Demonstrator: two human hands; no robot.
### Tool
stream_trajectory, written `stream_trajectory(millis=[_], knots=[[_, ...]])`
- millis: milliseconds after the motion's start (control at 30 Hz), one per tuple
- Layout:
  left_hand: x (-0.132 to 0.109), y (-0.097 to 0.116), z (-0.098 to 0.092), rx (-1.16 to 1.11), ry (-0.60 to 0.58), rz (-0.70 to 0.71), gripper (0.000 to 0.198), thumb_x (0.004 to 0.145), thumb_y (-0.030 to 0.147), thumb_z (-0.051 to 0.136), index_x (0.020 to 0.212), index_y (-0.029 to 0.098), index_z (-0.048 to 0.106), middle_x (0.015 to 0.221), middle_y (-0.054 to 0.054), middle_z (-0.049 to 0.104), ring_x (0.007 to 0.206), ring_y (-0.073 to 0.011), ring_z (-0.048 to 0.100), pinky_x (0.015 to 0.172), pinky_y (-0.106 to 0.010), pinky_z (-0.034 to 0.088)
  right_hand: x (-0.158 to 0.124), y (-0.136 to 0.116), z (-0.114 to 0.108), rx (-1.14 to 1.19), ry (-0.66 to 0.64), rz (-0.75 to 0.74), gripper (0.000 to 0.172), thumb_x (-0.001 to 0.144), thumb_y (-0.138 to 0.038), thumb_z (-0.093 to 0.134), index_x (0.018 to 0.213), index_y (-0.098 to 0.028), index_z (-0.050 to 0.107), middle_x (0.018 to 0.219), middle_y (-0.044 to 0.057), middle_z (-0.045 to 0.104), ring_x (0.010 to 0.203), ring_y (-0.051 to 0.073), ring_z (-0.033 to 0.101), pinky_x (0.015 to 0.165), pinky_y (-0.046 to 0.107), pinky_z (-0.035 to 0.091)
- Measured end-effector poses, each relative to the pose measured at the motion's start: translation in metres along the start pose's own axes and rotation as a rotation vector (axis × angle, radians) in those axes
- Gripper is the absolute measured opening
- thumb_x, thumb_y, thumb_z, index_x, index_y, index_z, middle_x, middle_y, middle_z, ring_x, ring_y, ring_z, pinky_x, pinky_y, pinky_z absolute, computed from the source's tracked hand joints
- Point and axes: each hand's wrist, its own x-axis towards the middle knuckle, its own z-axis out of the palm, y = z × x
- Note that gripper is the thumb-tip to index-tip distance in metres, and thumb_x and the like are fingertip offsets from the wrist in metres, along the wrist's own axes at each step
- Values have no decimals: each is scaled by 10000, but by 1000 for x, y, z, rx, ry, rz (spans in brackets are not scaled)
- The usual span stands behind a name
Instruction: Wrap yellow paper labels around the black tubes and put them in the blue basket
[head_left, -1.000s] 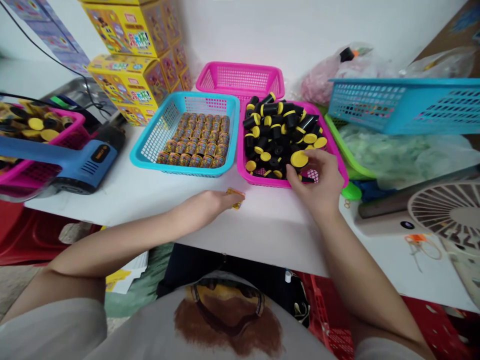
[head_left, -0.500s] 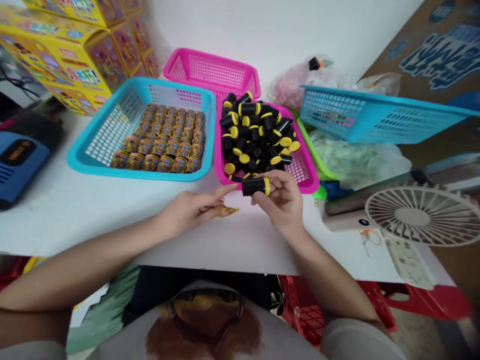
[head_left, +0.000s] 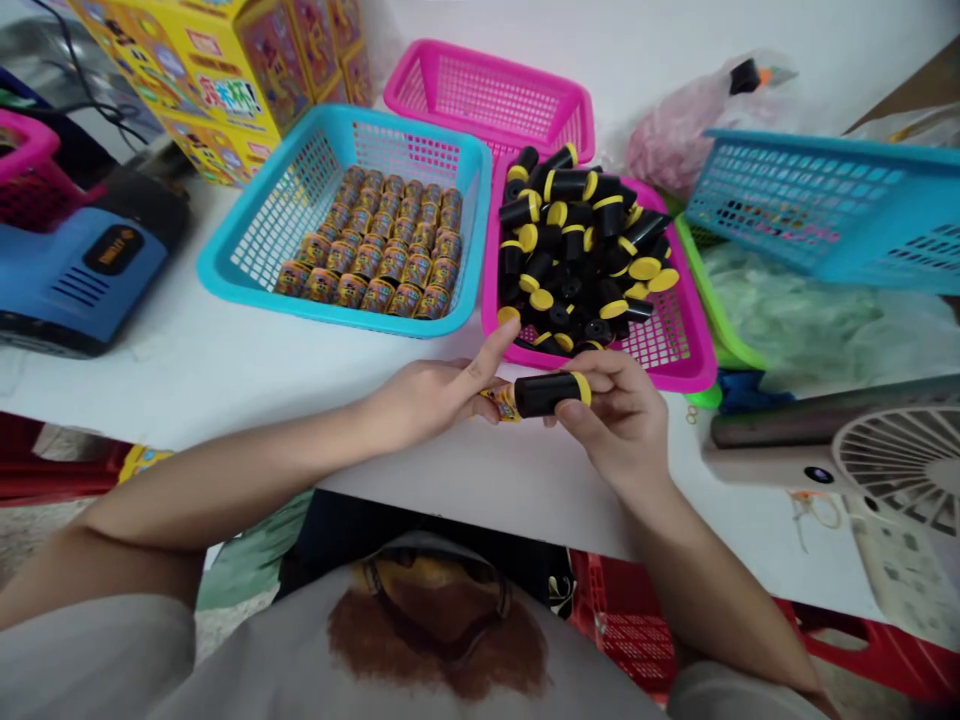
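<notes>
My right hand (head_left: 628,418) grips a small black plastic cylinder with a yellow end (head_left: 541,395), held lying sideways above the table. My left hand (head_left: 431,405) pinches a colourful printed yellow sleeve (head_left: 504,402) at the cylinder's dark end, with the index finger raised. Whether the sleeve is around that end or only against it, I cannot tell. Just beyond my hands, a pink basket (head_left: 701,378) holds a heap of similar black cylinders with yellow ends (head_left: 570,240). To its left, a blue basket (head_left: 330,312) holds rows of printed cylinders (head_left: 390,262).
A second pink basket (head_left: 491,110) stands behind, beside stacked yellow boxes (head_left: 225,75). A blue power tool (head_left: 82,275) lies at the left. On the right are a tilted blue basket (head_left: 772,215), bags of green material (head_left: 795,310) and a fan (head_left: 900,450).
My left hand has brought the printed sleeve up to the cylinder's dark end, its index finger now lifted. The camera view has shifted, so the baskets appear further right.
</notes>
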Motion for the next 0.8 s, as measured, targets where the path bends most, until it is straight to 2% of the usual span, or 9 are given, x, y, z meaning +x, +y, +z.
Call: stream_trajectory(millis=[67,167,267,367,467,600,700,800], knots=[[1,0,1,10,5,35,763,1047,250,477,1689,198,67,1082,-65,832,1020,-194,805,859,-253,622,-1,1,1,-10,-15,15,357,844,-509,853,1027,-297,631,825,-21,769,638,146,717,568,279,600],[0,1,-1,-63,3,37,779,1062,253,440,1692,221,-17,1052,-43,835,1091,-199,798,948,-305,634,-1,2,0,-25,-33,17,352,851,-497,849,1033,-292,628,839,-17,770,688,157,740,612,289,627],[-1,6,-6,-173,14,-54,818,1078,318,457,1693,243,-77,1054,-40,834,1139,-226,791,1013,-362,637,1,2,-3,-18,-49,-4,307,864,-451,849,1027,-293,643,829,-21,767,712,154,746,657,291,644],[-2,12,-10,-239,41,-135,880,1064,393,531,1697,256,-65,1130,-64,824,1194,-270,771,1062,-416,628,3,4,-5,-35,-57,-41,292,851,-416,864,1019,-293,659,819,-23,763,726,149,741,679,285,647],[0,18,-12,-332,73,-198,1005,1016,426,639,1700,264,-79,1256,-95,790,1167,-283,781,1008,-388,652,4,9,-6,-68,-81,-52,314,827,-388,883,1040,-295,672,850,-18,759,755,148,728,721,293,647],[3,22,-11,-553,44,-220,1063,975,377,695,1708,320,-73,1375,-109,739,1083,-231,803,875,-309,679,3,13,-6,-53,-117,-57,358,768,-311,924,1037,-289,689,966,2,756,868,159,729,810,313,649],[3,24,-11,-586,43,-184,1044,950,341,724,1716,318,16,1282,-77,783,1062,-200,798,903,-284,663,-1,14,0,-21,-126,-29,383,712,-286,960,997,-273,704,994,11,752,896,165,732,820,320,657],[1,26,-11,-423,56,-108,887,960,353,724,1689,320,220,1241,-34,798,1030,-172,793,930,-251,642,-4,14,6,55,-109,56,382,693,-260,971,981,-269,720,897,-15,751,801,138,726,743,279,649]])
